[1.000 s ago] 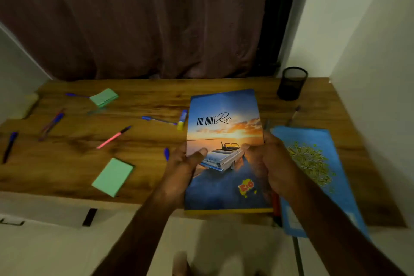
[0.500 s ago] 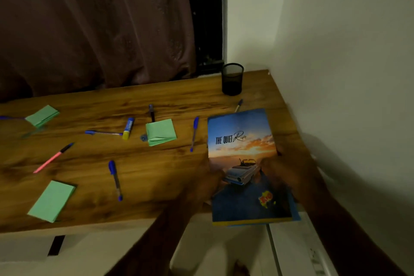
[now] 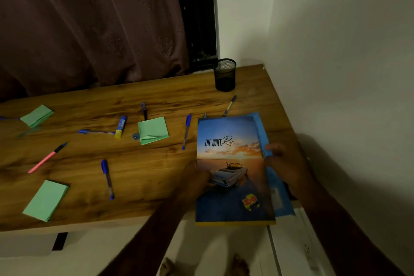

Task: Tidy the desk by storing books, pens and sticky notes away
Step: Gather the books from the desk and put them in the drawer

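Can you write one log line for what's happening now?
books: car book atop blue book | left hand: holds car book | right hand: pinches blue book edge | desk: pens, sticky notes loose

Brown patterned curtain, dark window strip beside it, white walls at right.

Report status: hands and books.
Left hand grips Quiet Ride book, right hand the blue book beneath. Both overhang desk edge. Pens, sticky notes lie loose.

Reads "THE QUIET Ride" in dark lettering on glossy sunset-and-car paperback book, near right on brown wooden desk.
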### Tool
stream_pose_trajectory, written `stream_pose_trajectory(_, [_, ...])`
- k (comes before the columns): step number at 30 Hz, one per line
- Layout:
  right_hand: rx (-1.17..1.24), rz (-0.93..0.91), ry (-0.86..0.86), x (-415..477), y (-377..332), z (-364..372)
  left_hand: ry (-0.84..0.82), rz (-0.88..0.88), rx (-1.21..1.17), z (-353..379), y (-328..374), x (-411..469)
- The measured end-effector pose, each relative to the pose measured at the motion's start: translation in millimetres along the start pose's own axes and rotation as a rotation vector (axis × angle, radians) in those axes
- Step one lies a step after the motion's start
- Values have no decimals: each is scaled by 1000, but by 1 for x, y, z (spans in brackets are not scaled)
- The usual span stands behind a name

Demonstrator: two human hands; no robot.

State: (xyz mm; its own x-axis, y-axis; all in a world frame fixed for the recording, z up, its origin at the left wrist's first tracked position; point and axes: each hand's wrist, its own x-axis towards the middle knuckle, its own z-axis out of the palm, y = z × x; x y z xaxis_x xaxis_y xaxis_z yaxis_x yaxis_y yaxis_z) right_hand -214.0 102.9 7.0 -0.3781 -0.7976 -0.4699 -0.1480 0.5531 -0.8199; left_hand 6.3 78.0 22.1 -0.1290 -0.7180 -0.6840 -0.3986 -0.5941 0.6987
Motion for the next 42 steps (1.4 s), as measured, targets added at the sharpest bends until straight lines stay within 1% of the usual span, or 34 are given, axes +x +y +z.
stream_pose_trajectory(4, [46,-89,57,-8,-21,-17,5,58,-44,-3,0,-5])
stream_pose_trajectory(7, [24,-182,100,-16,-47,-37,40,102,-120,-4,-8,-6])
stream_pose_trajectory(9, [-47,-285,147,-25,-66,-48,21,103,-150,-4,-13,-4])
stream_pose_trajectory(13, [-210,-481,184,-51,-91,-50,-16,44,-75,0,-13,-4])
stream_pose_trajectory(14, [-247,-519,204,-56,-96,-45,-34,27,-61,2,-14,-1])
stream_pose_trajectory(16, [-321,-561,232,-64,-101,-33,-18,-5,-62,3,-16,2])
stream_pose_trajectory(18, [-438,-561,206,-68,-100,-14,23,-19,-81,4,-17,3])
stream_pose_trajectory(20, [-574,-575,140,-73,-96,12,33,-25,-102,3,-17,5])
stream_pose_trajectory(22, [-622,-606,71,-77,-90,39,28,-54,-103,2,-12,2])
stream_pose_trajectory(23, [-644,-609,36,-79,-88,52,20,-94,-93,1,-10,2])
stream_pose_trajectory(25, [-683,-599,0,-80,-85,72,31,-114,-126,0,-8,-1])
stream_pose_trajectory(27, [-706,-605,8,-80,-82,87,69,-116,-202,0,-11,-3])
stream_pose_trajectory(29, [-748,-618,-3,-77,-77,101,69,-123,-326,-3,-22,1])
stream_pose_trajectory(33, [-761,-624,-87,-73,-62,118,79,-89,-586,-4,-30,3])
stream_pose_trajectory(34, [-757,-621,-103,-73,-58,120,73,-96,-610,-5,-32,5])
stream_pose_trajectory(36, [-764,-600,-119,-72,-52,118,79,-105,-562,-3,-31,3])
stream_pose_trajectory(38, [-764,-558,-109,-69,-47,109,96,-95,-437,-1,-31,4])
stream_pose_trajectory(40, [-742,-519,-63,-63,-44,95,156,-6,-282,4,-31,6])
stream_pose_trajectory(42, [-701,-475,-8,-54,-41,77,199,105,-198,7,-33,7])
